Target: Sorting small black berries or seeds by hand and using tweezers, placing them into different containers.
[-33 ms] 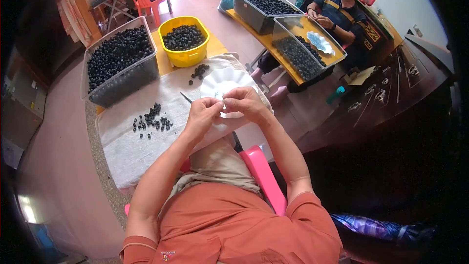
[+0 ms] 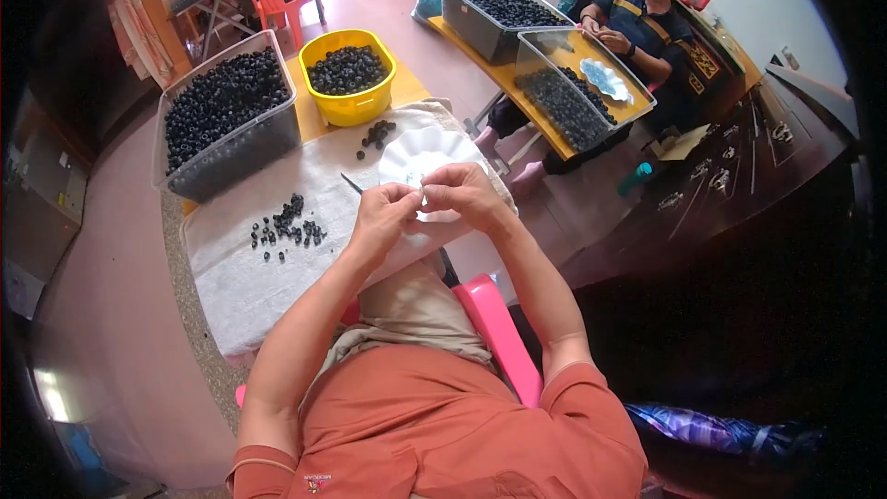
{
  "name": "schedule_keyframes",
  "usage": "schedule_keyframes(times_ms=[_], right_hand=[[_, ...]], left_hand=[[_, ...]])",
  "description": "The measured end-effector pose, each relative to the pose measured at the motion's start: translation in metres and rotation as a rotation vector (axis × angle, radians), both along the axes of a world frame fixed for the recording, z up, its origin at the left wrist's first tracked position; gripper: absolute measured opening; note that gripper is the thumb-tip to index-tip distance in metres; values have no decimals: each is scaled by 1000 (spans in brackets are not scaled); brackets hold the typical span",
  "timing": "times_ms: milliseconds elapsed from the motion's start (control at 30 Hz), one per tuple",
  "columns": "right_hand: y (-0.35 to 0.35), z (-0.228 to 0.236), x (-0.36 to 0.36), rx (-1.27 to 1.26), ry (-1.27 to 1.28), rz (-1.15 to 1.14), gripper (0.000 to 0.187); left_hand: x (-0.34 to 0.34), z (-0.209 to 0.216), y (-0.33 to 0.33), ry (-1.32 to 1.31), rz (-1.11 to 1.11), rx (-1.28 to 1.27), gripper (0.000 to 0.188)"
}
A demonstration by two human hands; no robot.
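Over the near edge of a white scalloped dish (image 2: pixel 443 141), my two hands meet fingertip to fingertip. My left hand (image 2: pixel 381 219) is closed in a pinch, and my right hand (image 2: pixel 473 198) pinches from the other side. Between them shows a small whitish piece (image 2: pixel 424 201), too small to name. A thin dark pointed tool (image 2: pixel 351 184) lies just left of the dish, partly behind my left hand. Loose small black ring-like parts (image 2: pixel 294 222) are scattered on the white cloth (image 2: pixel 240 282) to the left. A smaller cluster of black parts (image 2: pixel 377 135) sits beyond the tool.
At the table's far side stand a clear bin (image 2: pixel 236 143) and a yellow tub (image 2: pixel 356 111), both full of black parts. Across the gap, a seated person (image 2: pixel 642 23) works at another table with clear bins (image 2: pixel 504 14) and a scalloped dish (image 2: pixel 605 80). A pink chair (image 2: pixel 499 337) supports me.
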State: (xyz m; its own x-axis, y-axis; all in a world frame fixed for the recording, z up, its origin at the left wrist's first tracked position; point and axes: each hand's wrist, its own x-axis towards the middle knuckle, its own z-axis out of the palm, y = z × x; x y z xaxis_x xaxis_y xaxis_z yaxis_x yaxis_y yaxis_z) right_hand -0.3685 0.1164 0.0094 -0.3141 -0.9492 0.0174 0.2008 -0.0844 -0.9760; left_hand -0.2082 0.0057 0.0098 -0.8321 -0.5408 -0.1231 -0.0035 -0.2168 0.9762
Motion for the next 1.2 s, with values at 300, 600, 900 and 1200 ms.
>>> schedule_keyframes(times_ms=[300, 600, 900, 1200], right_hand=[[-1, 2, -2, 3, 17, 7, 18], [-1, 2, -2, 19, 66, 17, 18], [-1, 3, -2, 19, 7, 38, 17], [-1, 4, -1, 41, 47, 35, 19]], left_hand=[[-1, 5, 2, 19, 31, -102, 20], [-5, -9, -1, -13, 72, -245, 21], [-8, -8, 0, -23, 130, -350, 21], [-7, -10, -5, -53, 108, -324, 21]])
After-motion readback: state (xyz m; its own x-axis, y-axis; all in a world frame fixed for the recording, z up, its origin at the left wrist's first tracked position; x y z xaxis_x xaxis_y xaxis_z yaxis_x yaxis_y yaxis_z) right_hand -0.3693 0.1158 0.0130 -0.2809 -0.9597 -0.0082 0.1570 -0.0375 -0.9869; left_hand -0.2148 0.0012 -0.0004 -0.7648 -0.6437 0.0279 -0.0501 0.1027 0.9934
